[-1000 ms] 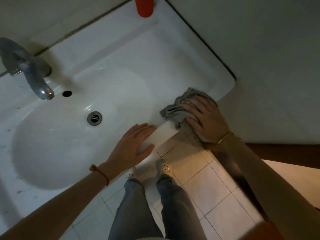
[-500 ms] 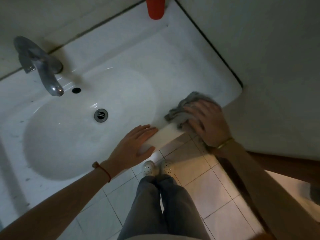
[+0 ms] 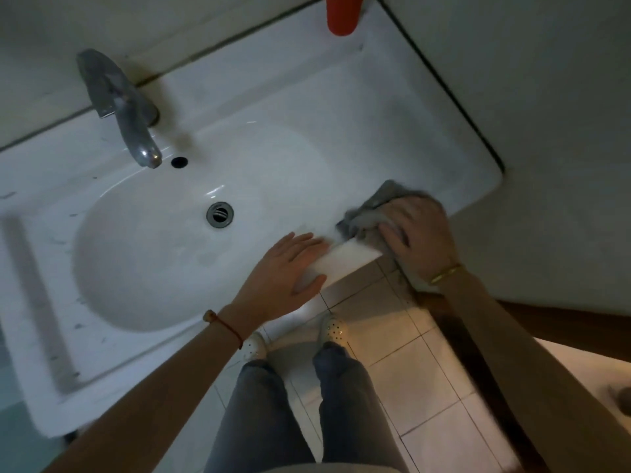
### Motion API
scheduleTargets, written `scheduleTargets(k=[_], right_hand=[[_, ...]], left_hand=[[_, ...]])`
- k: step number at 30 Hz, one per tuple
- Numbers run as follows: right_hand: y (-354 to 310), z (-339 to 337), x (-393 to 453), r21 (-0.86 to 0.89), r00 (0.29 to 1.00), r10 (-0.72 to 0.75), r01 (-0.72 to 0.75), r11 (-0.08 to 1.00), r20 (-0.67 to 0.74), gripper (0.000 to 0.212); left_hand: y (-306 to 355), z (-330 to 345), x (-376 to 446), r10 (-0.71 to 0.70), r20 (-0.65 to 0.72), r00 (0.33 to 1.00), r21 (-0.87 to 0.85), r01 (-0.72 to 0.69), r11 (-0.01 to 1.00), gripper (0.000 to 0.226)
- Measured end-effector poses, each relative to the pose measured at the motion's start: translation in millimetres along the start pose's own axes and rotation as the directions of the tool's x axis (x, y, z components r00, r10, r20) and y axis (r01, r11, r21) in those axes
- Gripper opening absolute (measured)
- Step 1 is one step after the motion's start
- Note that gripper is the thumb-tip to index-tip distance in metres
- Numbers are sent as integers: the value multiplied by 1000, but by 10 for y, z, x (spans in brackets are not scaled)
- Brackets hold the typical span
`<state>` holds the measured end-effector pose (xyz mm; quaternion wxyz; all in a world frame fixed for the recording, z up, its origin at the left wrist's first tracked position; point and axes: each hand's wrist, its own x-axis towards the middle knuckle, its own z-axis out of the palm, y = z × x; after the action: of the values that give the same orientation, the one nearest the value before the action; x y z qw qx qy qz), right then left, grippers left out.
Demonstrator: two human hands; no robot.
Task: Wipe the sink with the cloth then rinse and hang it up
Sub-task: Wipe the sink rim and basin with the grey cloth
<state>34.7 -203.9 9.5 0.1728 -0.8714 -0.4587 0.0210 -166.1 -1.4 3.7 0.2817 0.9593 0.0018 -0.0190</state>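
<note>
Right hand unmoved, still pressing cloth on sink rim.

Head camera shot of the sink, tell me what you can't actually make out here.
- Red container, head view: its top is cut off by the upper frame edge, so its type is unclear.
- Grey cloth: the right hand covers most of it.
- Sink: its front rim is partly covered by the left hand.
- Faucet: dim and motion-blurred; no running water can be made out.
</note>
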Motion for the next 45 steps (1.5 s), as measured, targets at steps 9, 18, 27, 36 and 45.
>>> scheduleTargets(k=[9, 18, 27, 36, 45], right_hand=[[-944, 431, -99, -106, 938, 284, -309, 945, -198, 25], [-3217, 1126, -509, 42, 977, 185, -182, 982, -106, 29], [-3060, 947, -406, -75, 945, 326, -328, 942, -38, 52], [-3800, 1154, -601, -31, 992, 104, -102, 994, 71, 49], [-3883, 1244, -468, -52, 928, 361, -366, 929, -92, 43]], left_hand=[[-487, -514, -1275, -49, -75, 996, 91, 55, 994, 51], [-1177, -782, -2761, -147, 31, 989, 218, 136, 966, 63], [-1249, -707, -2930, -73, -63, 995, 206, 85, 975, 56], [-1291, -655, -2957, 8, -168, 986, 180, 23, 983, 52], [-1295, -651, -2971, -21, -150, 989, 177, 48, 983, 51]])
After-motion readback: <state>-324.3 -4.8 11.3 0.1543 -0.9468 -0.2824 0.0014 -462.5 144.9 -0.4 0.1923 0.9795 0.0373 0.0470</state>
